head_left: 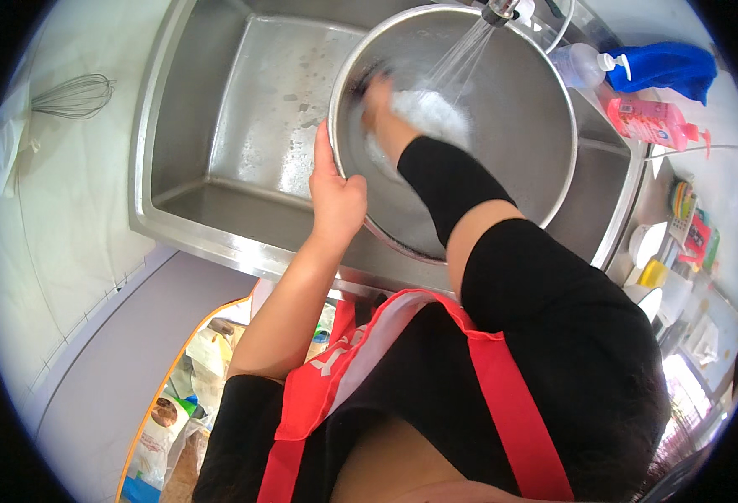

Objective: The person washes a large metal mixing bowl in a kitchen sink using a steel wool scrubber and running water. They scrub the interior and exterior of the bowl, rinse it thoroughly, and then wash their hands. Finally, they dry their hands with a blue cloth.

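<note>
A large round stainless steel bowl (520, 144) sits tilted in a metal sink (183, 113). My left hand (339, 198) grips the bowl's left rim, with the thumb over the edge and a finger stretched along the outside. Inside the bowl, my right hand (378, 107) is against the left inner wall, blurred by motion. Something dark shows at its fingertips, too smeared to name. From a faucet (500, 11) at the top, thin streams of water fall into the bowl. White foamy water (435, 116) churns beside my right wrist.
Right of the sink stand a clear pump bottle (580, 66), a pink pump bottle (652, 122) and a blue cloth (664, 69). Farther down are white bowls (647, 245) and a yellow sponge (653, 274). A wire whisk (76, 96) is at far left. Packaged goods (168, 415) lie below the sink.
</note>
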{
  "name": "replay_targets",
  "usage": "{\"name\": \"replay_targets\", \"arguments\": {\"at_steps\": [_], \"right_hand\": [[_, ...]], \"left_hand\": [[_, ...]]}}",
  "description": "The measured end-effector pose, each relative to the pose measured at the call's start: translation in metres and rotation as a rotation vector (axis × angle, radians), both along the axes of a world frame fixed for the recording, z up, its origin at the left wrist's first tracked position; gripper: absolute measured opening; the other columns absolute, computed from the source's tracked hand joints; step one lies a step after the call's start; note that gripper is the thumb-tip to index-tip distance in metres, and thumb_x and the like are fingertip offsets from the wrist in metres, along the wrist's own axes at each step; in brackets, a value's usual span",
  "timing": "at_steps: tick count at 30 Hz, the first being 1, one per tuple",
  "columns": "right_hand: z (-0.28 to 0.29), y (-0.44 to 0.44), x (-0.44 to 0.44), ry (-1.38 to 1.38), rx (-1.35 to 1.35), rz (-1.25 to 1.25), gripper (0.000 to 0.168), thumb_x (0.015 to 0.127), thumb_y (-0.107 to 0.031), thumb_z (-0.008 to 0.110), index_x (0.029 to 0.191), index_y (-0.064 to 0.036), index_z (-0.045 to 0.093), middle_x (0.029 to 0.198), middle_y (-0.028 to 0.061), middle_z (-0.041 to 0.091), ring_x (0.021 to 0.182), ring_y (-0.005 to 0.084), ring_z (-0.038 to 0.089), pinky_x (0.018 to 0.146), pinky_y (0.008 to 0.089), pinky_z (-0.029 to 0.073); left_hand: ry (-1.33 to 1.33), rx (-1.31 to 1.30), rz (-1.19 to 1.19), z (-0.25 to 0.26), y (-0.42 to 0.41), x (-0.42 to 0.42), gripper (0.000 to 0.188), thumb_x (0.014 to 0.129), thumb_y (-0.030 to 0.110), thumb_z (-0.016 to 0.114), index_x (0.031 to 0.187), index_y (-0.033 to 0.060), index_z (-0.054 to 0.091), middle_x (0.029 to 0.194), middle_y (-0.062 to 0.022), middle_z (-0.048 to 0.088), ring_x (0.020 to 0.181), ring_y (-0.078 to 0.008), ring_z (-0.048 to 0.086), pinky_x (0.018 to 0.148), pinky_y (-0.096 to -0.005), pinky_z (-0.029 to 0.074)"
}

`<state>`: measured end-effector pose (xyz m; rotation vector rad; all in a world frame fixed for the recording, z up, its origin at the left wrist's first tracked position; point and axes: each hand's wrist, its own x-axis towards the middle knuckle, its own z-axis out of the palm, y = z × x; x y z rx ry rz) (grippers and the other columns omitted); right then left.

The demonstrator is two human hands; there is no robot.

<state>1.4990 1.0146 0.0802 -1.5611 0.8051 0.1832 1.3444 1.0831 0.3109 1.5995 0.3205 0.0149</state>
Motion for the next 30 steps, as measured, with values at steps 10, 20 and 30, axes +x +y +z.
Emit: {"name": "replay_targets", "arguments": {"at_steps": [10,20,30], "right_hand": [[0.025,-0.203,-0.086,0.254,-1.418,1.797,0.048,0.088,-0.024,0.042,0.134,-0.01,0.038,0.142,0.0159,0.031,0.127,0.0395,0.031,0.103,0.0595,0.016],[0.108,0.011,-0.058,0.073,0.811,0.046,0.057,0.089,-0.044,0.037,0.13,-0.005,0.039,0.134,0.0171,0.032,0.122,0.0389,0.023,0.101,0.0515,0.021],[0.174,-0.087,-0.156,0.4,-0.133,1.473,0.057,0.089,-0.04,0.037,0.13,0.001,0.038,0.132,0.0233,0.04,0.124,0.0343,0.036,0.103,0.0415,0.027]], "left_hand": [[-0.046,0.071,0.095,-0.017,0.005,-0.009,0.072,0.064,-0.013,0.037,0.134,-0.0021,0.032,0.136,-0.0201,0.037,0.133,-0.0321,0.026,0.108,-0.0355,0.02],[-0.053,0.279,0.111,-0.016,-0.002,-0.016,0.051,0.086,0.008,0.048,0.135,0.002,0.035,0.138,-0.019,0.035,0.131,-0.0369,0.023,0.107,-0.0417,0.021],[-0.066,0.232,0.135,-0.019,0.021,0.009,0.046,0.088,0.012,0.048,0.133,0.0048,0.04,0.137,-0.0189,0.037,0.133,-0.0367,0.02,0.107,-0.0423,0.021]]}}
